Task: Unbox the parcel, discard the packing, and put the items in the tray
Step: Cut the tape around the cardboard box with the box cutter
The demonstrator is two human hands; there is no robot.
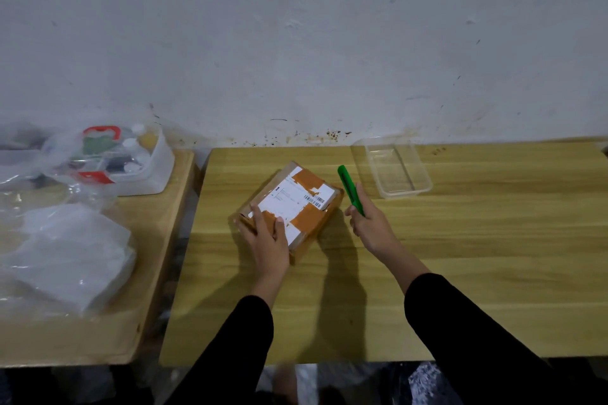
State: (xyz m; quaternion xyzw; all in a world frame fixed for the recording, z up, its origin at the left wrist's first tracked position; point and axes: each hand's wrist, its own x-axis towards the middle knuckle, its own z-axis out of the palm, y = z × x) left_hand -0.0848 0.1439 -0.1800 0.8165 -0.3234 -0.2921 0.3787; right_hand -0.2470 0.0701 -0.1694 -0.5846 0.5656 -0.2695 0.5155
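Note:
A small brown cardboard parcel point(296, 204) with a white shipping label and orange tape lies sealed on the wooden table point(460, 256), turned at an angle. My left hand point(268, 240) presses flat on its near left corner. My right hand point(370, 223) hovers just right of the parcel and grips a green box cutter point(350, 189), whose tip points away toward the wall. A clear plastic tray point(398, 171) stands behind it near the wall, with nothing in it.
A second wooden table point(98, 332) sits to the left across a narrow gap. It carries a white tub of small bottles point(131, 158) and crumpled clear plastic bags point(65, 253). The stained wall runs along the back edge.

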